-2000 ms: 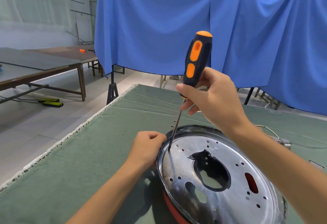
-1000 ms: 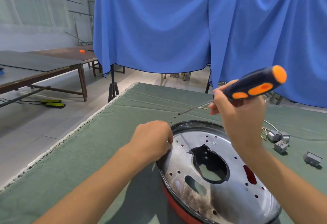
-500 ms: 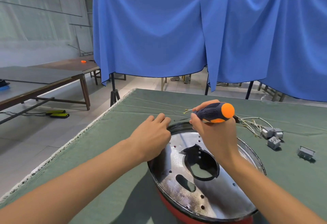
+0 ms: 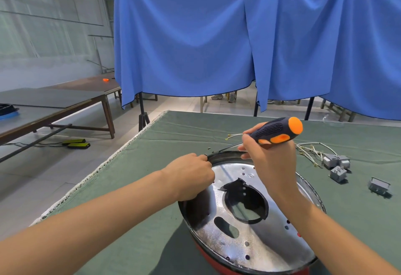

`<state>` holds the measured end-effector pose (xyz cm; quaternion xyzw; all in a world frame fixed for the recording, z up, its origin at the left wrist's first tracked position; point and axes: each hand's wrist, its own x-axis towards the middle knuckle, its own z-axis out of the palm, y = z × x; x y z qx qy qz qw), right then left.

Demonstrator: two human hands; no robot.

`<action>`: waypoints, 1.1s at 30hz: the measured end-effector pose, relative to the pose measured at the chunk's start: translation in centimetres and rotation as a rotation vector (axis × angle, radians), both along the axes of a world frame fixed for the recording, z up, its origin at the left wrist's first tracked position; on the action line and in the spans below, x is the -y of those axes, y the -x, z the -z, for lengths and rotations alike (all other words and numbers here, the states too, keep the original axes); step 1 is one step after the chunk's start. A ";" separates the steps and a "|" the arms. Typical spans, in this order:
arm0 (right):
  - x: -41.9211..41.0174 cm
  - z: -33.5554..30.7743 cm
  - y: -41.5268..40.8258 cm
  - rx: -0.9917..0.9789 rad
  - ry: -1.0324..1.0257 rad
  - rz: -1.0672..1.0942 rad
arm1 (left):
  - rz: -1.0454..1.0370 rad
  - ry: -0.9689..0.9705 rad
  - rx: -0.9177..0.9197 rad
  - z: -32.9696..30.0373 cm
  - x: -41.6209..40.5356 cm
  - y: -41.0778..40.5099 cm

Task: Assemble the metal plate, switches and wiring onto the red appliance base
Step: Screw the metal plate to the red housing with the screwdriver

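The plate (image 4: 256, 227) is seated on the base (image 4: 208, 255) on the table (image 4: 152, 188); switches (image 4: 335, 164) and wires (image 4: 310, 147) are laid to its right.

The scene is evenly and brightly lit by soft daylight, apparently admitted from the wall at ten o'clock, which is washed out and hazy. Diffuse glare is reflected off the metal plate (image 4: 249, 238). Soft shadows are cast on the green cloth (image 4: 130, 188) toward six o'clock. Wide-angle bending is seen at the edges; focus is kept sharp.
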<state>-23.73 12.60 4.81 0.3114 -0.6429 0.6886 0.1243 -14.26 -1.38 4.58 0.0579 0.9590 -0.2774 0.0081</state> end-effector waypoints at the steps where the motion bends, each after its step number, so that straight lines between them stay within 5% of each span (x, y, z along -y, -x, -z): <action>1: -0.1 0.0 0.0 0.008 0.004 -0.005 | 0.001 0.004 0.019 -0.1 -0.1 0.0; 14: -0.7 -0.6 -0.2 0.087 0.079 -0.070 | -0.223 -0.209 0.077 -1.5 -0.4 0.3; 33: -0.8 -0.4 -0.5 0.064 0.044 -0.057 | -0.398 0.081 0.145 1.0 -3.6 1.8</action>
